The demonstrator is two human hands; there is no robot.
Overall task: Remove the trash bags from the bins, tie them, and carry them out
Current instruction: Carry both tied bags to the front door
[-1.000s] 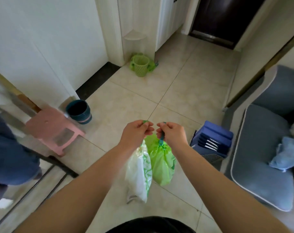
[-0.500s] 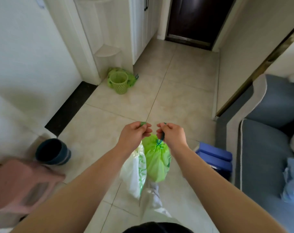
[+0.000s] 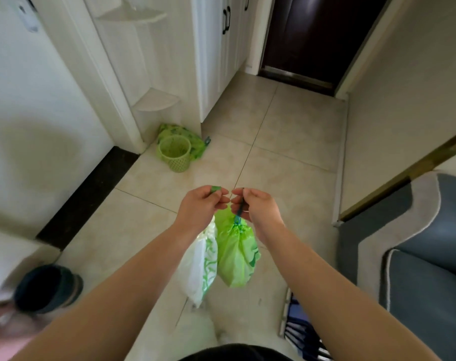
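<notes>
Tiled floor (image 3: 286,142) fills the middle of the frame. Grey sofa (image 3: 427,269) at right edge. Dark door (image 3: 315,35) at top centre-right, white cabinet (image 3: 216,53) to its left. Both forearms reach in from the bottom edge, meeting at frame centre. White bag (image 3: 198,272) hangs below the left hand (image 3: 200,207), which is clenched around its green drawstring, a loop of which shows above the knuckles. Green bag (image 3: 234,256) hangs just right of the white one, the two touching along their sides; its neck is gathered, and the right hand (image 3: 258,207) is closed tight on the blue-green drawstring rising from it. Both bags are off the floor, in the lower centre. Dark bin (image 3: 47,287) at lower left, blurred, apparently with no bag in it. Green basket (image 3: 174,155) stands upright at upper centre-left, near the cabinet corner, with another green bag (image 3: 185,135) lying on the floor directly behind it and touching it. Blue object at the bottom right of centre, partly hidden by the right arm; cannot tell what it is.
</notes>
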